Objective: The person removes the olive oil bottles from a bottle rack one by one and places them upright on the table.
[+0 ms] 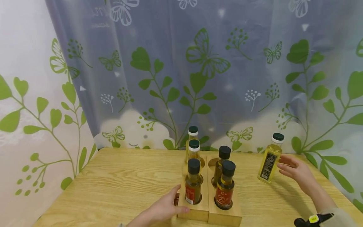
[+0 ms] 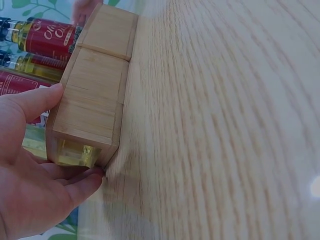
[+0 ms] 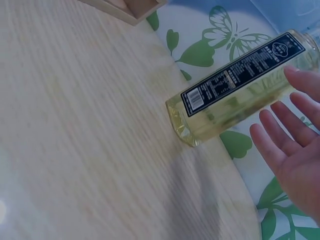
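**Open hand beside a lone oil bottle, other hand on the wooden rack**

A wooden table (image 1: 119,183) stands before a curtain (image 1: 181,63) printed with green leaves and butterflies. Near the table's front edge sit two wooden racks (image 1: 224,212) side by side, touching, with round holes that hold five upright bottles; the two front bottles (image 1: 193,183) have red labels and black caps.

The left hand (image 1: 165,208) grips the near left corner of the left rack, thumb on the top face and fingers curled round the end, as the left wrist view shows.

Well to the right of the racks a pale yellow oil bottle (image 1: 270,161) with a black label stands upright on the table. The right hand (image 1: 296,171) is just beside it, fingers spread and straight, holding nothing; whether a fingertip touches the glass cannot be told.
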Demonstrator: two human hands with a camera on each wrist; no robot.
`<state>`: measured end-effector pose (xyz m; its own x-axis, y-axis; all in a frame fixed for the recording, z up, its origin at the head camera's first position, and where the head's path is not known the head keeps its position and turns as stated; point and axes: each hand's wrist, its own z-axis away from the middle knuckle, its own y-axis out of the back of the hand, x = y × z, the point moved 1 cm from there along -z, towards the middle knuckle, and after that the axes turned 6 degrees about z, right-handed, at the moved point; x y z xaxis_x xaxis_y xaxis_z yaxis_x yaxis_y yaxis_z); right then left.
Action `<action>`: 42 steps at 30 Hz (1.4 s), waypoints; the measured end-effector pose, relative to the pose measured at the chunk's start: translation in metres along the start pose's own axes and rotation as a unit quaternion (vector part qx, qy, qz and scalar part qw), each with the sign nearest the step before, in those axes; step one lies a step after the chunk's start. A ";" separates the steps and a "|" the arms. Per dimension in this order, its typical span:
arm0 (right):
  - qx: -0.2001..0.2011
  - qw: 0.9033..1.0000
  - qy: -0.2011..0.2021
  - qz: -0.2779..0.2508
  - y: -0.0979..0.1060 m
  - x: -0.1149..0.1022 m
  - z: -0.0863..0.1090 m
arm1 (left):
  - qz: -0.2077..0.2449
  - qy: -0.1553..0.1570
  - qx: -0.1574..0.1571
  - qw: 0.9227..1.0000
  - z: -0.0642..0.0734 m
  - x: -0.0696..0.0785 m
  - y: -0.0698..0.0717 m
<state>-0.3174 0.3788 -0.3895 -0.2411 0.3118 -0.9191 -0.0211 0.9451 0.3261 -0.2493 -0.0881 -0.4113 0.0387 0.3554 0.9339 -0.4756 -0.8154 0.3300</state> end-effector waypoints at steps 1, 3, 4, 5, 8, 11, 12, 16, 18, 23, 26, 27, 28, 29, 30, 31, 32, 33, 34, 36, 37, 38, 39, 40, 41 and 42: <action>0.000 1.000 0.006 -0.013 0.001 0.000 0.002 | 0.000 0.001 0.000 1.000 0.000 0.000 0.000; -0.006 0.999 0.016 -0.043 0.002 0.001 0.005 | 0.004 0.002 0.000 1.000 0.001 0.001 0.000; -0.010 0.998 0.021 -0.060 0.003 0.001 0.007 | 0.003 0.001 -0.001 1.000 0.001 0.001 0.001; -0.012 0.997 0.024 -0.070 0.003 0.001 0.008 | 0.003 0.000 -0.001 1.000 0.001 0.002 0.001; -0.019 0.994 0.038 -0.100 0.002 0.000 0.012 | 0.004 -0.002 -0.002 1.000 0.001 0.001 0.001; -0.019 0.993 0.052 -0.109 0.000 -0.003 0.014 | 0.004 -0.003 -0.003 1.000 0.001 0.000 0.001; -0.015 0.993 0.060 -0.103 -0.001 -0.004 0.015 | 0.004 -0.002 -0.003 1.000 0.001 0.000 0.001; 0.015 0.997 0.076 -0.024 -0.012 -0.010 0.018 | 0.001 -0.004 -0.004 1.000 0.000 0.000 0.001; 0.029 0.997 0.071 0.033 -0.019 -0.015 0.018 | 0.003 -0.004 -0.005 1.000 0.000 0.000 0.001; 0.020 0.995 0.042 0.084 -0.039 -0.027 0.020 | 0.006 -0.003 -0.007 1.000 0.000 0.001 0.001; 0.000 0.996 0.048 0.071 -0.052 -0.033 0.020 | 0.011 -0.001 -0.008 1.000 0.000 0.002 0.000; -0.008 0.996 0.054 0.065 -0.057 -0.035 0.019 | 0.013 -0.001 -0.007 1.000 0.000 0.002 0.000; -0.016 0.997 0.059 0.057 -0.062 -0.038 0.018 | 0.015 0.000 -0.007 1.000 0.000 0.002 0.000; -0.024 0.996 0.064 0.051 -0.067 -0.039 0.017 | 0.018 0.000 -0.006 1.000 0.000 0.002 0.000; -0.032 0.996 0.068 0.042 -0.072 -0.041 0.016 | 0.020 0.000 -0.005 1.000 -0.001 0.002 -0.001; -0.038 0.996 0.071 0.035 -0.077 -0.043 0.015 | 0.021 -0.001 -0.005 1.000 -0.001 0.002 -0.001; -0.045 0.996 0.069 0.029 -0.082 -0.045 0.014 | 0.023 -0.001 -0.004 1.000 -0.001 0.002 -0.001; -0.052 0.996 0.070 0.024 -0.087 -0.047 0.013 | 0.023 -0.002 -0.004 1.000 -0.001 0.002 -0.001; -0.058 0.996 0.067 0.023 -0.091 -0.049 0.012 | 0.024 -0.003 -0.004 1.000 -0.001 0.002 -0.001; -0.070 0.996 0.060 0.020 -0.100 -0.053 0.011 | 0.024 -0.004 -0.004 1.000 -0.001 0.002 -0.002; -0.077 0.995 0.061 0.021 -0.103 -0.054 0.010 | 0.023 -0.005 -0.005 1.000 -0.001 0.003 -0.002; -0.084 0.994 0.061 0.023 -0.106 -0.055 0.009 | 0.022 -0.006 -0.005 1.000 -0.001 0.003 -0.002; -0.088 0.994 0.059 0.027 -0.109 -0.057 0.009 | 0.021 -0.006 -0.005 1.000 0.000 0.003 -0.002; -0.094 0.994 0.058 0.028 -0.113 -0.058 0.008 | 0.022 -0.005 -0.005 1.000 0.000 0.003 -0.002; -0.098 0.993 0.058 0.032 -0.115 -0.059 0.007 | 0.021 -0.005 -0.005 1.000 0.000 0.003 -0.002; -0.104 0.992 0.059 0.038 -0.118 -0.061 0.006 | 0.020 -0.005 -0.005 1.000 0.000 0.004 -0.002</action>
<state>-0.2941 0.2491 -0.3734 -0.3617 0.3565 -0.8614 -0.1948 0.8747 0.4438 -0.2483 -0.0856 -0.4085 0.0274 0.3179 0.9477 -0.4849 -0.8248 0.2906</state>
